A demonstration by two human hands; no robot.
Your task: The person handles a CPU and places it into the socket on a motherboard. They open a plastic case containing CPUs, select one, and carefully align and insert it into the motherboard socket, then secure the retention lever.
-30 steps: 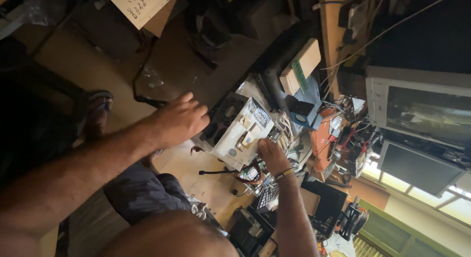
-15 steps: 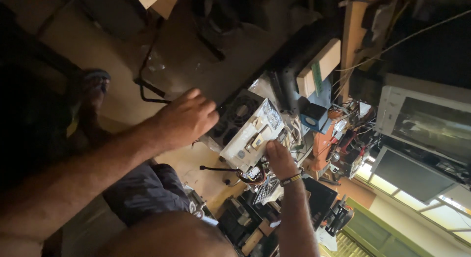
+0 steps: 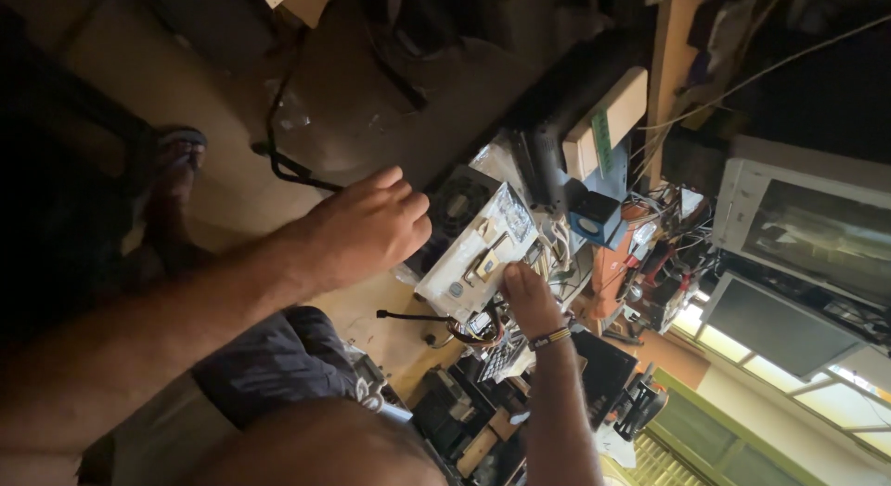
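Head view, near to far. Left hand: fingers curled loosely, resting on the dark fan end of the power supply unit, gripping nothing clearly. Right hand: banded wrist, fingertips pressed to the unit's pale metal face; whether it pinches anything cannot be told. Unit: tilted, amid tangled wires. Blue cube: just beyond the unit. Old monitor: well beyond it.

Left hand fingertips hidden behind the metal box. Right hand fingers lost among wires. Monitor cut off by the right edge.
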